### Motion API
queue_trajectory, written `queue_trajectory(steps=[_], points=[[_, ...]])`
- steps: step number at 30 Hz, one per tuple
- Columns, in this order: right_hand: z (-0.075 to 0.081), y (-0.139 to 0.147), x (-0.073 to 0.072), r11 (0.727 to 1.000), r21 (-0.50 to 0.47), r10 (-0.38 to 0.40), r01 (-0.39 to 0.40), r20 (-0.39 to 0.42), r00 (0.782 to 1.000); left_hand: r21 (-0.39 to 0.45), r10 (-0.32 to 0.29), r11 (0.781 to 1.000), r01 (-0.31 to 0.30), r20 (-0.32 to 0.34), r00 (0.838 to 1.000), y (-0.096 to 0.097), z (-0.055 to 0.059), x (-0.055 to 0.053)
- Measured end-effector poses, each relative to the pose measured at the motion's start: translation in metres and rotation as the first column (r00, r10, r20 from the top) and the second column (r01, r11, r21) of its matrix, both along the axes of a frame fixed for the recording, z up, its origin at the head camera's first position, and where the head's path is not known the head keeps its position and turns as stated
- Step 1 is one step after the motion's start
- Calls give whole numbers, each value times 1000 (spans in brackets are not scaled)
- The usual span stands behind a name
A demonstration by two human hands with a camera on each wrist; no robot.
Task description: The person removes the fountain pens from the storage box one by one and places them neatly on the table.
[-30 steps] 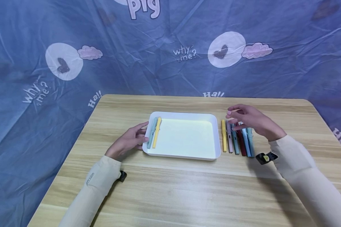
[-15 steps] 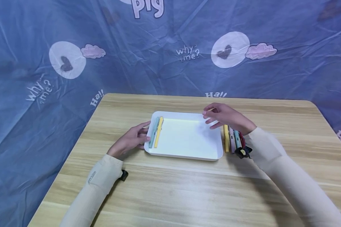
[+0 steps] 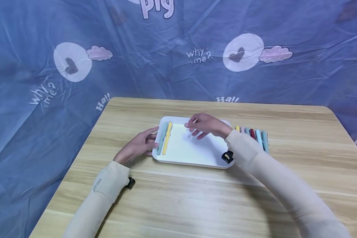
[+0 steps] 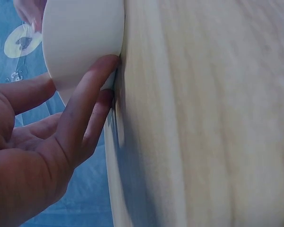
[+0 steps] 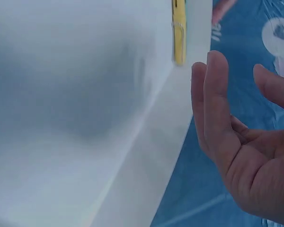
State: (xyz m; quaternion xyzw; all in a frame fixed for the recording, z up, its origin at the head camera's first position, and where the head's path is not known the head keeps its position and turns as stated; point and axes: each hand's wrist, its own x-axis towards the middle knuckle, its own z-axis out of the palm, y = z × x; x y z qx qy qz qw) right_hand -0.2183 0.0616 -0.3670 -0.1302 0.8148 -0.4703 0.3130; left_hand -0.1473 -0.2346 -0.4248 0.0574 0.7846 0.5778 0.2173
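My left hand holds the left edge of a shallow white tray. Its thumb lies on the rim, and other fingers touch the tray's outer wall in the left wrist view. Inside the tray, along its left side, a teal pen and a yellow pen lie side by side. My right hand hovers above the tray, to the right of these pens. Its fingers are loosely bent, and the right wrist view shows nothing between them, with the yellow pen's clip end beyond.
Right of the tray lies a row of several pens, among them a red pen and a light blue pen, partly hidden by my right sleeve. A wooden table bears everything; a blue printed cloth hangs behind.
My right hand has moved left, from above the row of pens to over the tray. My left hand keeps its place at the tray's edge. The view has shifted slightly.
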Motion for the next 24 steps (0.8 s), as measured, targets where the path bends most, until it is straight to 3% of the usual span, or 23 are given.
queue_trajectory(steps=[14,24], points=[[-15,-48,-1,998,49,45,-47,52,998,32,16,999,-17,53,998,1,1,-3],[-24,-65,-2,998,60,14,-19,81,997,63,4,998,-7,54,999,-1,-1,-3]])
